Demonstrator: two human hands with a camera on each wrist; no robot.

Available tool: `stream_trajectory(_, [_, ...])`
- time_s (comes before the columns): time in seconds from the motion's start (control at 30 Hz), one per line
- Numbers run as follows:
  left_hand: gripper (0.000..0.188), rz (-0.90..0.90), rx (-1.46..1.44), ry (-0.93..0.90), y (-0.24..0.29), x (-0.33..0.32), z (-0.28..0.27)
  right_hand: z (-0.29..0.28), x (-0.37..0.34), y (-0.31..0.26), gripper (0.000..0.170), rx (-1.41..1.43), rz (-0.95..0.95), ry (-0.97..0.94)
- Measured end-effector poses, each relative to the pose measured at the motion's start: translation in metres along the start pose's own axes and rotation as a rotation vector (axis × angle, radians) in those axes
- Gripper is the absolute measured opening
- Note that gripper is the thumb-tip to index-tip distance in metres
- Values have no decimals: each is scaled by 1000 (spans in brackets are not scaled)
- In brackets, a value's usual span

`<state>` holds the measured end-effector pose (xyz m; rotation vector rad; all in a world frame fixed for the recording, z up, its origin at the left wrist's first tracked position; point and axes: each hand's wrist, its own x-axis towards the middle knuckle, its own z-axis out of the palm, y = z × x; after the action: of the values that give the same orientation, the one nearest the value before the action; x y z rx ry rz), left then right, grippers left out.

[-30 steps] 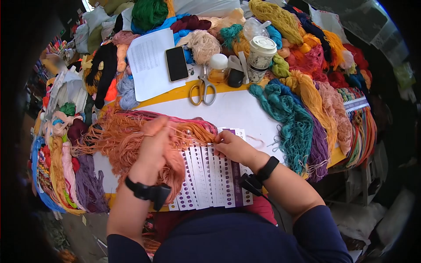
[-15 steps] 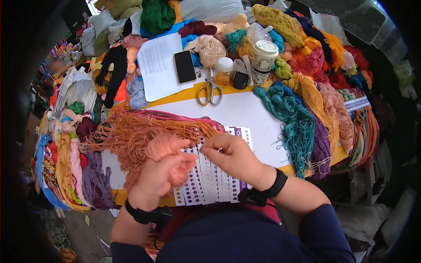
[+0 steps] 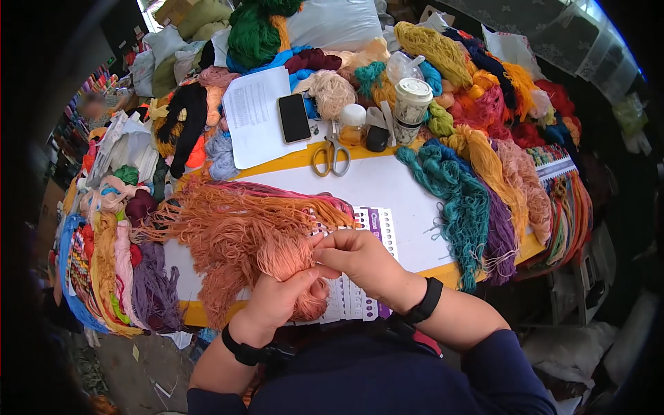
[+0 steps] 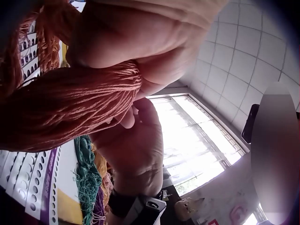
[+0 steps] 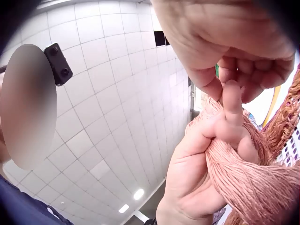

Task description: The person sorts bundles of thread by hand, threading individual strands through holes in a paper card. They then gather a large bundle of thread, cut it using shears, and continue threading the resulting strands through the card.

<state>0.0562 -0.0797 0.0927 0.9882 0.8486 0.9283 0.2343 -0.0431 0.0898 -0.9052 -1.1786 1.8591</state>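
Note:
My left hand (image 3: 280,297) grips a salmon-pink skein of thread (image 3: 285,257), its fingers wrapped round the middle and the thumb raised along it. In the left wrist view the skein (image 4: 70,110) runs out of that hand as a thick, smooth bundle. My right hand (image 3: 366,266) is close against the skein, with thumb and index finger pinched at its strands beside the left thumb. The right wrist view has the right hand (image 5: 229,37) just above the left thumb, other fingers curled. Beneath are perforated white cards (image 3: 384,232) with purple print, partly hidden by the hands.
Orange and pink threads (image 3: 207,211) spread over the table to the left. Scissors (image 3: 332,159), a phone (image 3: 294,117), paper sheets (image 3: 252,131), a small jar (image 3: 353,124) and a lidded cup (image 3: 411,111) stand or lie behind. Teal skeins (image 3: 446,187) lie right.
Earlier, strands stretched between the two hands. The left hand then turned over with the skein and moved right and nearer the body; the right hand came in to meet it.

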Motion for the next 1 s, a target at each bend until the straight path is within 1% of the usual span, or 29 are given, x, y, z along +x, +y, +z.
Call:
stream_trajectory(0.03, [43, 9, -3, -38, 0, -1, -3, 0, 0, 0, 14, 44, -14, -36])
stream_trajectory(0.07, [43, 14, -2, -38, 2, -1, -2, 1, -1, -1, 14, 40, -18, -38])
stream_trajectory(0.13, [40, -8, 71, 48, 6, -1, 0, 5, -5, -2, 11, 109, -16, 22])
stream_trajectory(0.17, [40, -5, 72, 49, 3, 0, 1, 4, -6, 0, 11, 108, -18, 19])
stream_trajectory(0.23, [38, 33, -66, 94, -4, 4, 5, 1, -6, 4, 10, 165, -10, 0])
stream_trajectory(0.27, [38, 36, -65, 94, -3, 3, 6, -1, -6, 3, 10, 164, -13, -1])
stream_trajectory(0.33, [37, -18, -218, 129, 1, 2, 10, -6, -9, 1, 10, 244, -57, -29])
stream_trajectory(0.37, [37, -18, -219, 128, 0, 2, 6, -11, -11, -4, 10, 244, -57, -28])
stream_trajectory(0.43, [34, 55, -351, 92, -1, 0, -11, -25, -19, -23, 12, 493, -111, -161])
stream_trajectory(0.47, [34, 49, -353, 95, 3, -2, -15, -35, -25, -30, 13, 570, -164, -212])
stream_trajectory(0.53, [28, 51, -602, 45, 14, -6, -23, -56, -39, -47, 10, 650, -195, -295])
stream_trajectory(0.57, [25, -55, -678, 174, 10, -7, -35, -57, -40, -48, 10, 650, -191, -294])
stream_trajectory(0.6, [25, -59, -680, 174, 6, -4, -38, -57, -41, -48, 9, 499, -171, -203])
stream_trajectory(0.63, [24, -56, -600, 68, 4, -1, -39, -58, -42, -48, 7, 347, -153, -111])
stream_trajectory(0.67, [24, -51, -519, -39, 3, 2, -39, -53, -38, -43, 4, 327, -89, -77])
stream_trajectory(0.7, [22, -80, -480, -91, 3, 4, -32, -46, -34, -35, 5, 273, -116, -65])
stream_trajectory(0.73, [22, -78, -481, -90, 4, 6, -24, -39, -30, -29, 6, 221, -143, -55])
stream_trajectory(0.8, [20, -201, -463, -123, 5, 10, -7, -29, -26, -24, 7, 223, -125, -80])
stream_trajectory(0.83, [20, -230, -436, -97, 2, 10, -2, -25, -25, -20, 8, 150, -165, -68])
stream_trajectory(0.87, [20, -228, -438, -92, 2, 10, 2, -22, -23, -17, 8, 76, -206, -56])
stream_trajectory(0.93, [20, -221, -352, -47, 5, 10, 7, -21, -19, -9, 8, 88, -191, -65])
stream_trajectory(0.97, [20, -172, -380, -32, 1, 10, 6, -20, -19, -6, 7, -42, -241, -36])
stream_trajectory(1.0, [20, -171, -381, -32, -2, 10, 5, -20, -19, -5, 6, -171, -291, -6])
